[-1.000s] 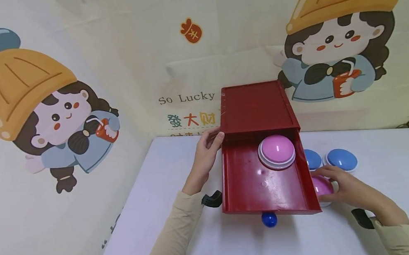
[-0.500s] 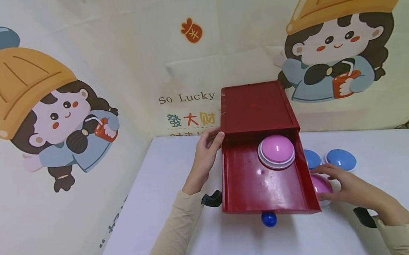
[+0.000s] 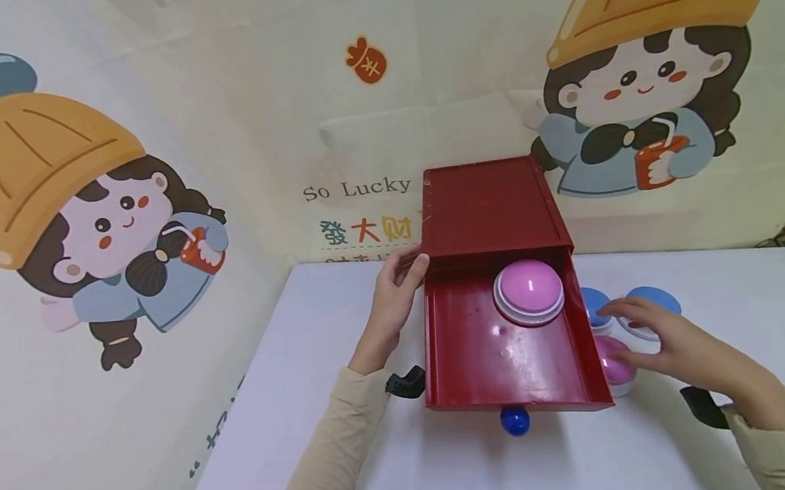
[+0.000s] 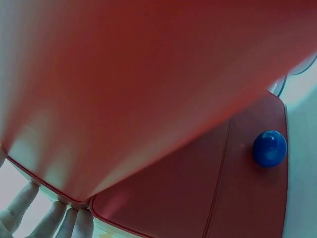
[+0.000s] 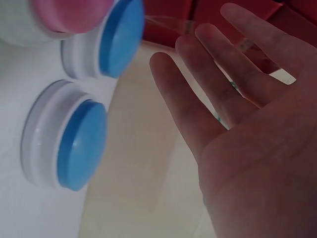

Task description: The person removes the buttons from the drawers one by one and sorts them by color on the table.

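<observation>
"How's the left hand (image 3: 397, 291)?"

"Fingers straight against the glossy red rectangular box (image 3: 493, 210), at its nine o'clock. A round white button with a pink dome (image 3: 532, 288) sits in its drawer (image 3: 476, 356), towards one."

"The right hand (image 3: 691, 353)?"

"Fingers apart, by a second pink-domed button (image 3: 607, 347), box's four o'clock; whether touching, I can't tell."
</observation>
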Available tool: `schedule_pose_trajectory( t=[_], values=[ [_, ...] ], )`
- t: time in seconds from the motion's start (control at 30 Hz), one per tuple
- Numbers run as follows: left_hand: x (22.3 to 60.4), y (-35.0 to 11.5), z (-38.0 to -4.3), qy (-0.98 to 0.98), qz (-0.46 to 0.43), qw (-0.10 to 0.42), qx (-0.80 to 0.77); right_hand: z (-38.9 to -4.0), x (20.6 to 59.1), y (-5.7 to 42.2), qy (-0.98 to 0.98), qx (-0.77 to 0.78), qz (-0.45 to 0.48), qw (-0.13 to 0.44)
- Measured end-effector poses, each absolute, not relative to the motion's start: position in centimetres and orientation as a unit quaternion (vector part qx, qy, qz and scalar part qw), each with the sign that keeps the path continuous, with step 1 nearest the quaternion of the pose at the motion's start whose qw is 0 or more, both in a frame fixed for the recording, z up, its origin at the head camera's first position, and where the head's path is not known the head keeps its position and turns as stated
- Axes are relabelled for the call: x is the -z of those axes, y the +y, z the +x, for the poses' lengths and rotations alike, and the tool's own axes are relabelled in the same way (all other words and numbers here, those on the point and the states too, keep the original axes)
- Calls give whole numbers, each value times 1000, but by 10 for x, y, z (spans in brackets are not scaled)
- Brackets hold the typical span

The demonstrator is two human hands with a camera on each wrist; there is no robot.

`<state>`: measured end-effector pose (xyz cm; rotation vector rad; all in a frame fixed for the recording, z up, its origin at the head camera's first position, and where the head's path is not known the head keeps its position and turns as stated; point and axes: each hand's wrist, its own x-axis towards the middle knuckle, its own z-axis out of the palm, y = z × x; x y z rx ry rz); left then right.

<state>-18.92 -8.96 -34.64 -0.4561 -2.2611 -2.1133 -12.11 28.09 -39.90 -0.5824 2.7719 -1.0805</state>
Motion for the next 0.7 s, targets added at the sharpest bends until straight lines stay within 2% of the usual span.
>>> schedule_pose_trajectory(
  t=[0.33,0.7],
  values=[
    [369,-91,-205,-721,-141,26,678,-116,382,275,916,346,-200,36],
    [346,-88,-188,-724,-142,24,675,-109,364,266,917,336,-217,-2]
  ],
)
